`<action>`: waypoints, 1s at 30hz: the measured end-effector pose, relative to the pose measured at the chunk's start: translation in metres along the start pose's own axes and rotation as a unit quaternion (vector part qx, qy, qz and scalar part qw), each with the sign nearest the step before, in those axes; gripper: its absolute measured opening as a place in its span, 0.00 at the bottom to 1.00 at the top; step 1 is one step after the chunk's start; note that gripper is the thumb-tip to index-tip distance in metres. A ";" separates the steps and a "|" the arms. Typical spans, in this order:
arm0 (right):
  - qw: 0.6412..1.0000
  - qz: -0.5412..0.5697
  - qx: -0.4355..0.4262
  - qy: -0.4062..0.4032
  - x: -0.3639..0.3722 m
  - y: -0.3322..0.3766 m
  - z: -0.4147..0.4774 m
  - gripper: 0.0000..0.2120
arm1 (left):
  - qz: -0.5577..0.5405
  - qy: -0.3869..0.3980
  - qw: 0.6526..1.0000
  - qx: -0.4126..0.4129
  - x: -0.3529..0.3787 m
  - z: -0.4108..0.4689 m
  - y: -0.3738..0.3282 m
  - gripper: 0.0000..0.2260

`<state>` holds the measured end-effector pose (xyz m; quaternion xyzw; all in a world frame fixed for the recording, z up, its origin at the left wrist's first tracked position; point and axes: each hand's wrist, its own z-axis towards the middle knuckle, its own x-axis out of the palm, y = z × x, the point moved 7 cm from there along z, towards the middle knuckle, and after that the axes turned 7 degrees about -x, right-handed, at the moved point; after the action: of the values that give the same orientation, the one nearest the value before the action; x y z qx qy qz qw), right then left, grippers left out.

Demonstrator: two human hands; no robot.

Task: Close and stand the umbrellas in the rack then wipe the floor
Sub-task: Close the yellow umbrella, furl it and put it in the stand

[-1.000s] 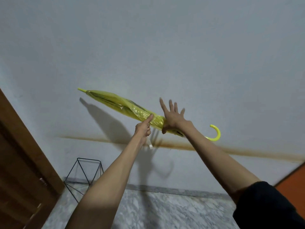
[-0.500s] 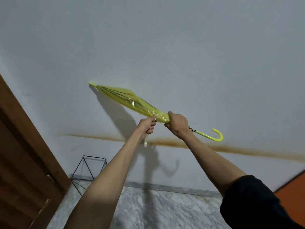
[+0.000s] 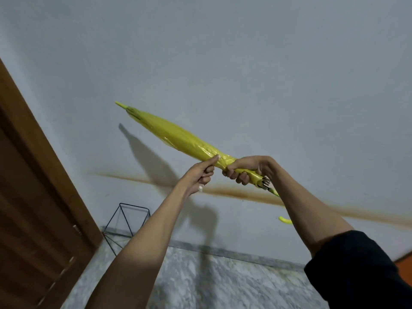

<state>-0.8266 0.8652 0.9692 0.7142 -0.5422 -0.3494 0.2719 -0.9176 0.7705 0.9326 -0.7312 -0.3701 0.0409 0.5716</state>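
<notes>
- A second ago your right hand [image 3: 243, 170] lay flat and spread on the canopy. It has since wrapped round the bunched lower end, and the yellow umbrella [image 3: 178, 137] looks rolled tighter and smoother than before.
- By my reading the closing is nearly done. The folds are gathered, but I can't see a strap fastened round them.
- Your right fingers [image 3: 239, 177] are curled fully round the canopy, just above the rib ends, in a firm grip.
- Your left hand [image 3: 198, 175] is closed too, with the thumb [image 3: 213, 159] pressed against the canopy beside the right hand. A small pale tab shows under that hand, and whether it is the strap I cannot tell.
- The umbrella is up in the air in front of the wall, tilted with its tip up to your left. Only the end of its hook handle [image 3: 285, 220] peeks out from behind your right forearm.
- The wire rack [image 3: 133, 205] stands on the marble floor [image 3: 223, 282] below, by the door [image 3: 33, 208], well apart from the umbrella.
</notes>
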 end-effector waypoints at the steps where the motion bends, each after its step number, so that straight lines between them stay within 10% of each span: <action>1: 1.000 -0.007 -0.001 0.004 0.003 0.002 -0.001 0.04 | -0.007 -0.004 1.000 0.003 -0.001 0.001 -0.001 0.19; 7: 0.958 -0.223 -0.036 -0.175 -0.022 0.021 0.002 0.48 | -0.060 -0.076 0.995 0.011 -0.010 0.013 -0.001 0.11; 9: 0.888 -0.369 -0.048 -0.269 -0.025 0.026 0.004 0.60 | -0.062 -0.106 0.992 0.004 -0.014 0.018 -0.002 0.12; 13: 0.635 -0.632 -0.107 -0.432 -0.003 0.027 0.001 0.60 | -0.060 -0.139 0.988 -0.006 -0.014 0.022 -0.007 0.13; 15: 0.592 -0.663 -0.114 -0.443 0.002 0.017 0.006 0.54 | -0.051 -0.147 0.988 -0.014 -0.012 0.020 -0.009 0.14; 21: 0.681 -0.543 -0.113 -0.478 -0.010 0.007 0.003 0.32 | -0.029 -0.096 0.995 -0.006 -0.001 0.024 -0.014 0.15; 30: 0.785 -0.394 -0.217 -0.426 -0.037 0.014 -0.002 0.22 | 0.203 -0.074 0.976 0.005 -0.014 0.004 -0.012 0.13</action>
<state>-0.8391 0.8970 0.9885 0.5659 -0.1839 -0.8037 -0.0002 -0.9357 0.7664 0.9367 -0.7834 -0.2548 0.2119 0.5258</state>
